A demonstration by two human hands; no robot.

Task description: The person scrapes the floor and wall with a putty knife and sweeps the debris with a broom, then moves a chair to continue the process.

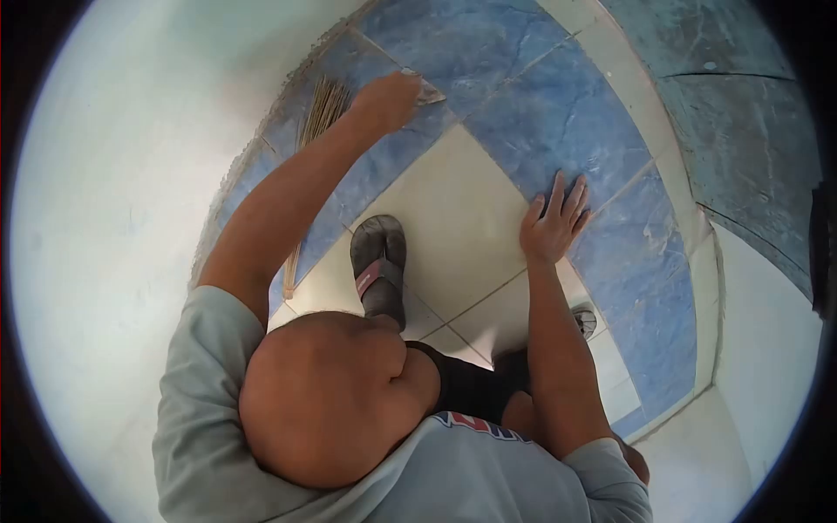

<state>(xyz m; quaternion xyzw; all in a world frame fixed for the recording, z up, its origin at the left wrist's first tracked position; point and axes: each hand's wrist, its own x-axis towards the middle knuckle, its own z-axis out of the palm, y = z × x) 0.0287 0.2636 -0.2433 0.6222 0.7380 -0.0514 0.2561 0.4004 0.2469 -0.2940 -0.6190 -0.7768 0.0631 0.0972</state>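
My left hand [388,100] is closed around a flat, pale grey piece [430,93] that sticks out past the fingers to the right; its exact kind I cannot tell. It lies over the joint between blue marbled tiles [471,52], near the corner of a cream tile [453,192]. My right hand [554,222] rests palm down on the blue tile border at the right, fingers spread, holding nothing. Beside my left forearm lies a stick broom [324,106], its thin bristles fanned toward the wall and its middle hidden under the arm.
A whitish wall [131,174] with a rough lower edge runs along the left. On the right, a pale raised edge [649,113] borders the blue tiles, with grey-green panels [732,131] beyond. My foot in a dark sandal [379,253] stands on the cream tiles; another foot [584,321] shows partly.
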